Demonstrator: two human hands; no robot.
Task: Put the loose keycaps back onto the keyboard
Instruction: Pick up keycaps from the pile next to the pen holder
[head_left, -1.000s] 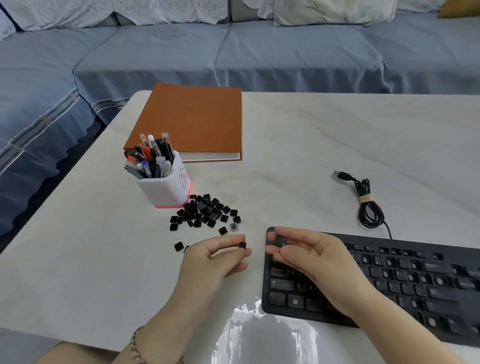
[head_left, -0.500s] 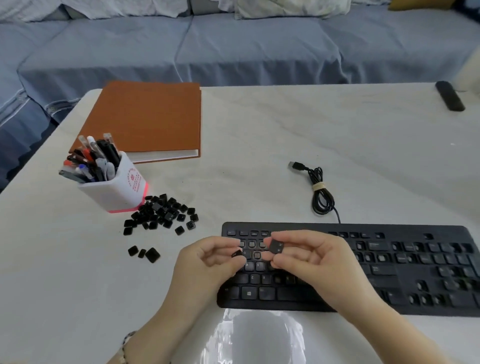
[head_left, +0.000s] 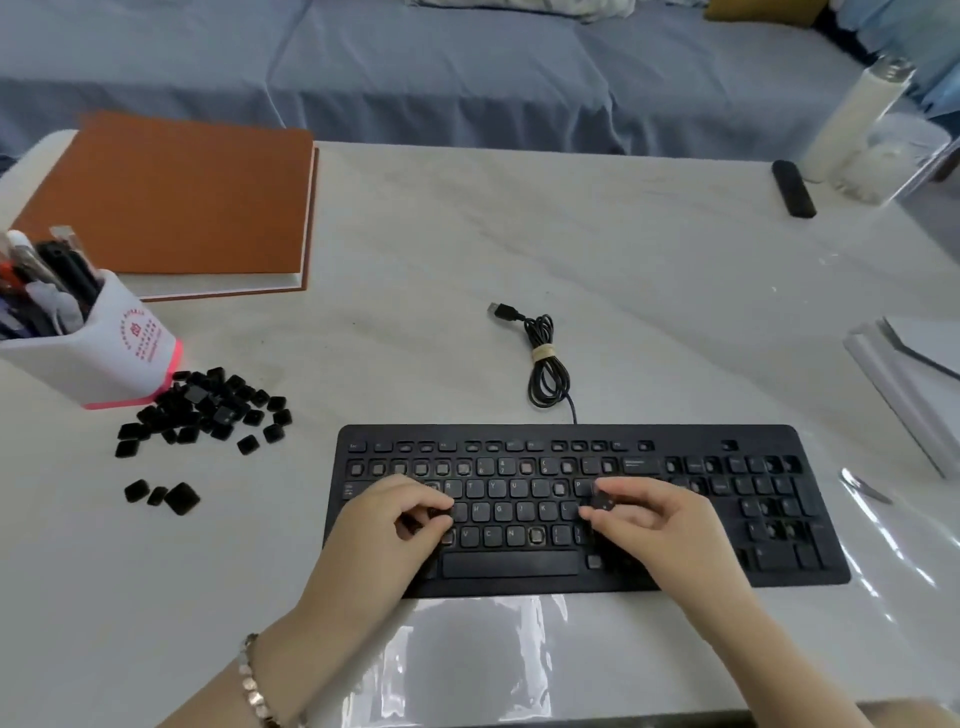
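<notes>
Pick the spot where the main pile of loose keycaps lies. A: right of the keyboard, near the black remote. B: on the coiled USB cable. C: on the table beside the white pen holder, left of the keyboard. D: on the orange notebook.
C: the keycap pile sits on the table against the pink base of the pen holder, left of the keyboard.

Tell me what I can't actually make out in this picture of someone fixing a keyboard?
All in the head view:
- Letter on the keycap in the right hand: too small and blurred.
- Whether the left hand holds a keycap: curled fingers hide it.
- Keyboard slots beneath both hands: covered.
- Pen holder: cut off by the left edge.
- Printing on the loose keycaps: too small.
</notes>
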